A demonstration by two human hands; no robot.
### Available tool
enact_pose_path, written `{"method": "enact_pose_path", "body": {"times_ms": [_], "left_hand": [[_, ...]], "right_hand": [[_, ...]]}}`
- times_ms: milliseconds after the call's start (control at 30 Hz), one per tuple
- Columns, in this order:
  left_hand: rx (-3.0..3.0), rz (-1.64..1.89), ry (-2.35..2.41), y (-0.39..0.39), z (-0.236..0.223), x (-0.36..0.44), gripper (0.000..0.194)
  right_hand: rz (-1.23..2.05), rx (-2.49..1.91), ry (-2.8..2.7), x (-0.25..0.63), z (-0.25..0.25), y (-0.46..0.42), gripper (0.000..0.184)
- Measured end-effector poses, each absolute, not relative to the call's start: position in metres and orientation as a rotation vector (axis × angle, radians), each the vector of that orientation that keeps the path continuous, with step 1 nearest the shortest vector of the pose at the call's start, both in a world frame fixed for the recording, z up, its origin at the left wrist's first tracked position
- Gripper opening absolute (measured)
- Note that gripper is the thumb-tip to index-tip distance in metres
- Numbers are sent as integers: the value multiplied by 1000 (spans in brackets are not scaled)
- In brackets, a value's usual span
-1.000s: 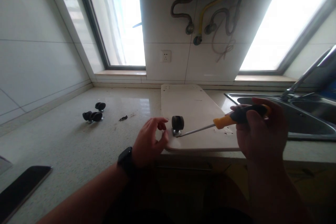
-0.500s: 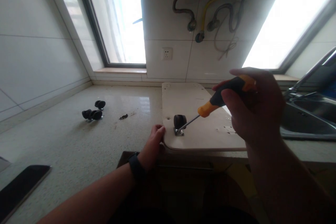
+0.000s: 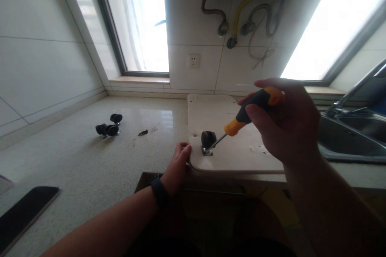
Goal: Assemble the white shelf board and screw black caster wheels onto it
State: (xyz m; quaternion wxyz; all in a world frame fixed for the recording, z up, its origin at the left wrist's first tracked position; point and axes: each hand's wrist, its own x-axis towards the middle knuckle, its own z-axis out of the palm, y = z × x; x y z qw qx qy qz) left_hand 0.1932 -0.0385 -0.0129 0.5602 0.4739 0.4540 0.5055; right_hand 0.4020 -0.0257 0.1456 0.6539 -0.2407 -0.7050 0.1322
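A pale board [image 3: 229,164] with rounded corners lies flat on the counter, dotted with small holes. Near its front left corner stands a black caster wheel [image 3: 208,139] on a small metal plate [image 3: 207,152]. My right hand [image 3: 286,120] is closed around the orange and black handle of a screwdriver [image 3: 243,113], tilted down to the left. Its tip meets the caster's plate; the screw head there is too small to make out. My left hand [image 3: 180,160], with a dark band on the wrist, grips the board's left edge at the front corner.
Several black casters [image 3: 107,129] sit on the counter [image 3: 144,108] to the left, beside a small pile of screws [image 3: 142,132]. A dark phone-like slab [image 3: 27,217] lies at the front left. A metal sink [image 3: 346,144] with a faucet is on the right. Hoses [image 3: 238,10] hang on the wall.
My right hand and the screwdriver handle have shifted slightly left and the handle has turned a little. The tip stays at the caster's plate. My left hand keeps its place on the board.
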Motion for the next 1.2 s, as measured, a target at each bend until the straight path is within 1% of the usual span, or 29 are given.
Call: {"method": "enact_pose_path", "body": {"times_ms": [267,467,533,633,700,767,900,1000,1133,1200], "left_hand": [[1150,1175,1105,-38,-13,193,47],[1149,1202,1090,-38,-15,193,45],[1160,1190,1083,-39,-15,192,47],[1198,1182,1071,-42,-16,192,49],[1225,1196,1073,-44,-17,193,50],[1234,1220,1079,-44,-19,194,52],[1260,1328,1131,-42,-23,193,57],[1407,1429,1254,-39,-19,188,49],[1671,1527,1331,-37,0,181,26],[1804,1515,1297,-38,14,179,20]], "right_hand": [[306,-537,-1699,399,150,-21,45],[132,-620,-1835,389,161,-20,52],[156,-585,-1895,389,164,-19,51],[296,-514,-1984,391,168,-18,58],[318,-526,-2004,390,171,-19,61],[227,-586,-2005,386,175,-22,58],[-49,-716,-2054,375,185,-32,47],[-122,-730,-2093,372,192,-37,37],[41,-709,-2126,373,197,-35,30],[33,-742,-2076,373,198,-33,27]]}}
